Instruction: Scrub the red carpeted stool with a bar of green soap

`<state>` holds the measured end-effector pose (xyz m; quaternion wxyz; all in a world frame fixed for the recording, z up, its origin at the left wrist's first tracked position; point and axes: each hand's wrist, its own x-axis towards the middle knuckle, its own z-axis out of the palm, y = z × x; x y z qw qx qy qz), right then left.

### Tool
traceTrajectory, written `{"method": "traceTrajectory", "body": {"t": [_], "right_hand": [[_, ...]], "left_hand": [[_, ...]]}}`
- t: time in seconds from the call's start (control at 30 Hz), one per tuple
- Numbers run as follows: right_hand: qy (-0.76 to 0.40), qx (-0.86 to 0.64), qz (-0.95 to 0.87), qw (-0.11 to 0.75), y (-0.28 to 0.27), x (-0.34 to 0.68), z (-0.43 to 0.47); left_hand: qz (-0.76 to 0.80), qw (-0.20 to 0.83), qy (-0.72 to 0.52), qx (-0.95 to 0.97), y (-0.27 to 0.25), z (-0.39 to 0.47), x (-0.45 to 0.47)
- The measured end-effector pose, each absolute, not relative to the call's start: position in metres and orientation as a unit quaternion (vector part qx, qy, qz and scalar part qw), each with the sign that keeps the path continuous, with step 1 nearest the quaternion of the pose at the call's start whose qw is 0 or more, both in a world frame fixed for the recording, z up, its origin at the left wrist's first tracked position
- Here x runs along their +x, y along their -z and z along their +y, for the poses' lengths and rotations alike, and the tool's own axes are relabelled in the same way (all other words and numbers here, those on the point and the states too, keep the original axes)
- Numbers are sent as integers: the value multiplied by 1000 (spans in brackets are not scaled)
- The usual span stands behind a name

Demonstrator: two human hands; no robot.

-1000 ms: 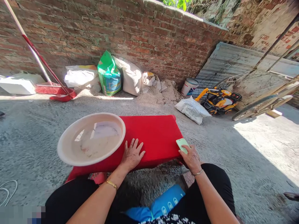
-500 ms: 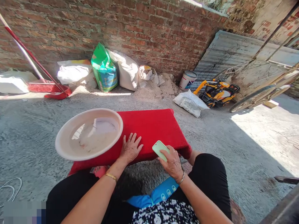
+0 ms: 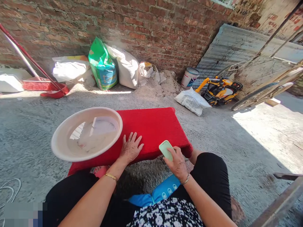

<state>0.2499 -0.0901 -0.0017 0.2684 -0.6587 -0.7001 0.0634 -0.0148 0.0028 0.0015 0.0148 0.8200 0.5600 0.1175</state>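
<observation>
My left hand (image 3: 131,148) lies flat with fingers spread on a red cloth (image 3: 149,123), which drapes over a low bench or table. In my right hand (image 3: 176,162) is a pale green, rounded block that looks like a scrub brush (image 3: 166,149). It is tilted at the cloth's near edge; its underside is hidden, and I cannot tell if it touches the cloth. To the left of my left hand, a wide, pale basin (image 3: 58,149) of cloudy water rests on the cloth.
Along the brick wall stand a green bag (image 3: 104,71), a white sack (image 3: 127,67) and a paint bucket (image 3: 189,78). A toy digger (image 3: 220,91) and a cart wheel (image 3: 254,97) are at right. A red dustpan (image 3: 55,91) stands far left; wooden bars (image 3: 279,201) are near right.
My right hand has shifted slightly to the right with the scrub brush, turning it a little. My left hand stays spread on the cloth. The whole view has shifted slightly.
</observation>
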Motion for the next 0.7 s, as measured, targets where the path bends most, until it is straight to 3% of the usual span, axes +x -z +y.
{"method": "traceTrajectory", "body": {"t": [0.17,0.4,0.6,0.7], "right_hand": [[-27,-683,-677,273,17,278,-84],[-54,-876,-332,346,26,372,-75],[-99,-773,-442,444,30,330,-73],[-122,-770,-412,471,36,330,-70]], "left_hand": [[560,9,-110,821,-4,2,-15],[561,11,-109,821,-5,3,-12],[560,-10,-100,822,-4,2,-13],[560,-15,-98,823,-3,3,-13]]}}
